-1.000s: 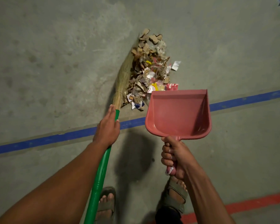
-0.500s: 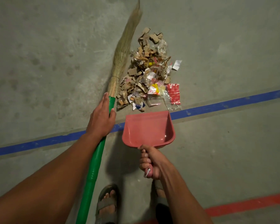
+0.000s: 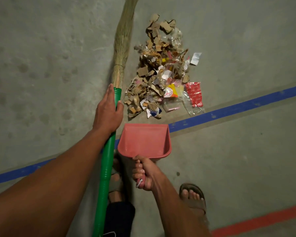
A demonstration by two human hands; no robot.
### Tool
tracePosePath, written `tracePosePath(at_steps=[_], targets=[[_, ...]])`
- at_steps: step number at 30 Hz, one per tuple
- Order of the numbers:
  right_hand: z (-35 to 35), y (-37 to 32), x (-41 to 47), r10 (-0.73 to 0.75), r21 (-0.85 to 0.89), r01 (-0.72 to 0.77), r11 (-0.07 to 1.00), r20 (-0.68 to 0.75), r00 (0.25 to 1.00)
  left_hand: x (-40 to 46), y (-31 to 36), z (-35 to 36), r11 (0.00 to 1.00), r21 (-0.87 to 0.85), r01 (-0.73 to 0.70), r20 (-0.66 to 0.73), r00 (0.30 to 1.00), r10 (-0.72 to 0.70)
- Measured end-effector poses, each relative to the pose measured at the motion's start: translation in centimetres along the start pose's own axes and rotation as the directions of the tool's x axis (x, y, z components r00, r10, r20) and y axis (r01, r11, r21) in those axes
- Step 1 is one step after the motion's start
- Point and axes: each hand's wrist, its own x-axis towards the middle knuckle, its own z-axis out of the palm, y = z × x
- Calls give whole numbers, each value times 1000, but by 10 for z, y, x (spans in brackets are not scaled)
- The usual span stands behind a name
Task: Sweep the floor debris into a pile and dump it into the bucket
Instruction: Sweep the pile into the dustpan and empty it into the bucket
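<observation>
A pile of debris, cardboard scraps, paper and plastic wrappers, lies on the concrete floor just beyond a blue line. My left hand grips the green handle of a grass broom, whose bristles lie to the left of the pile, apart from it. My right hand grips the handle of a pink dustpan. The empty pan sits just in front of the pile, its mouth facing the debris. No bucket is in view.
A blue floor line runs diagonally across the middle and a red line crosses the lower right. My sandalled feet stand below the dustpan. Bare concrete floor spreads to the left and right of the pile.
The broom swung left off the pile and now lies beside it. The dustpan came down and left, from over the pile's right edge to just in front of it.
</observation>
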Motion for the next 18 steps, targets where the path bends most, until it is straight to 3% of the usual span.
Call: tracePosePath(at_steps=[11,18], targets=[[78,-27,80,-194,217,197,956,-37,980,76,-49,-9,980,-25,-198,186,962,200],[100,-75,81,-260,211,270,940,-73,963,133,-25,-9,936,-22,-351,264,901,344]])
